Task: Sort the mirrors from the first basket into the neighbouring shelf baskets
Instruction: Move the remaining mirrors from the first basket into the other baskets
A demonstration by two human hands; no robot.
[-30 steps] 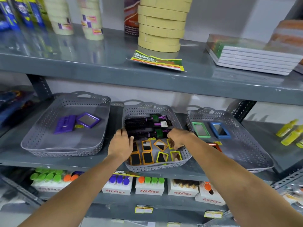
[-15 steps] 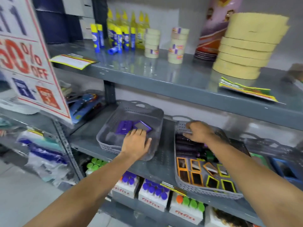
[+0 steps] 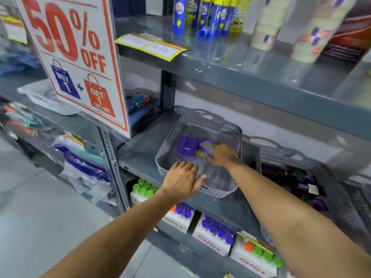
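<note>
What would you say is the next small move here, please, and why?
Probably let go and draw the right hand back toward the middle basket. It is already down inside the left grey basket, fingertips at the purple-framed mirror lying beside the purple piece, so that mirror looks placed. Whether the left hand, low at the basket's front, holds anything is unclear.

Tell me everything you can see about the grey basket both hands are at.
The grey basket looks like plastic, with perforated walls, rounded corners and a handle cut-out at its far rim. It sits flat on the middle shelf. Inside lie two purple mirrors. The left hand rests on its near rim; the right hand reaches inside.
</note>
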